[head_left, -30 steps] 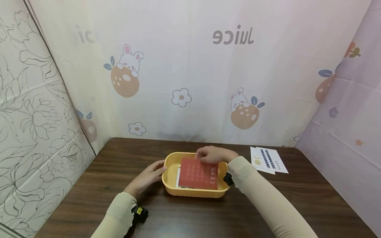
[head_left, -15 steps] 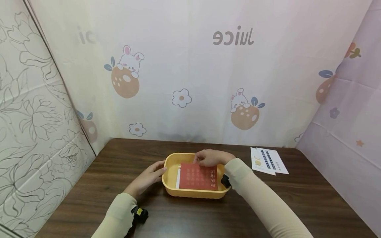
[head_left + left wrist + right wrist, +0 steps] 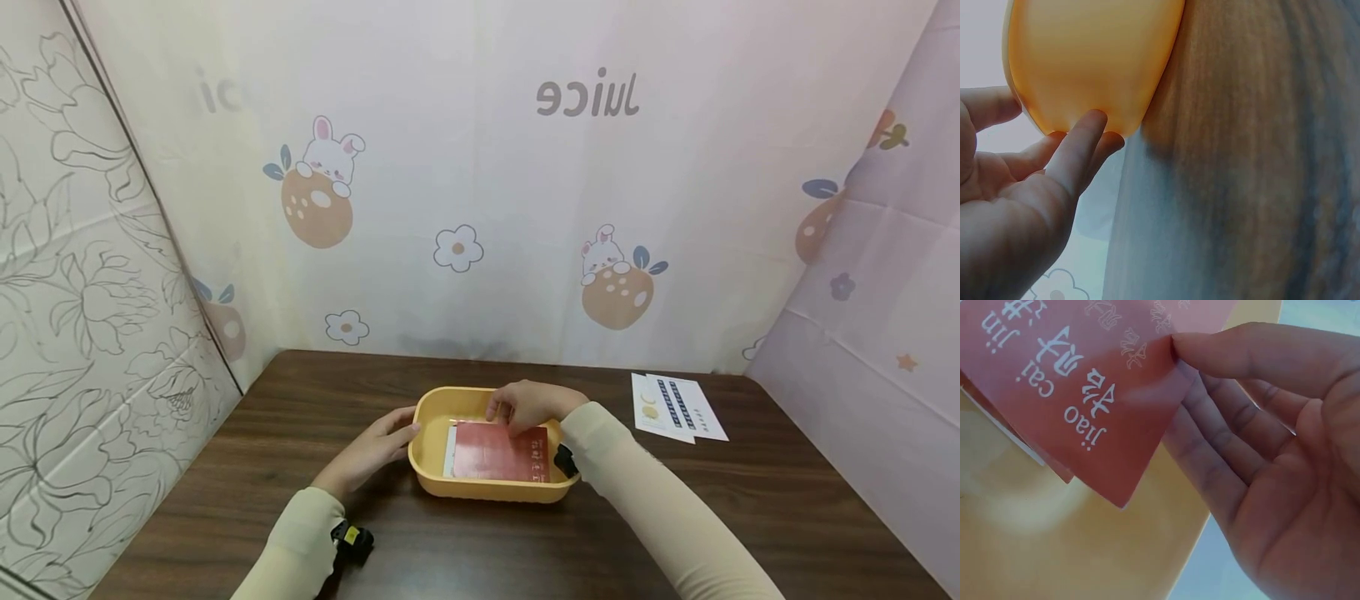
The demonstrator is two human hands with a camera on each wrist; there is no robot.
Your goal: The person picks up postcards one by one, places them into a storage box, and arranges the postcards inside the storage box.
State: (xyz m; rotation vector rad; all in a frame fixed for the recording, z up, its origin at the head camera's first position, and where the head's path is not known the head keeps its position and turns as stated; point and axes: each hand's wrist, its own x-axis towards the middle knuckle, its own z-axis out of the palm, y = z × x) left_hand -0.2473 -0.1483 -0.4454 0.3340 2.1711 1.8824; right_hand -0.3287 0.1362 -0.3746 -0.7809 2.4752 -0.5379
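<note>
A yellow plastic basin (image 3: 495, 491) with rounded corners stands on the dark wooden table. At its left end my left hand (image 3: 375, 450) holds it, thumb at the rim and fingers against the outer wall, as the left wrist view also shows (image 3: 1094, 56). My right hand (image 3: 531, 402) reaches over the far rim and pinches the edge of a red card (image 3: 1116, 369) between thumb and fingers. White characters and letters are printed on this card. Beneath it, another red edge and a white card edge (image 3: 449, 454) show inside the basin.
Two overlapping white cards (image 3: 675, 407) with printed marks lie at the table's back right. A patterned curtain (image 3: 480, 300) hangs behind the table (image 3: 480, 550), with further hangings along both sides. Both wrists wear small black cameras.
My right hand has moved slightly down and left, lowering the red card further into the basin. Its surface now catches the light. The left hand and the basin have stayed put.
</note>
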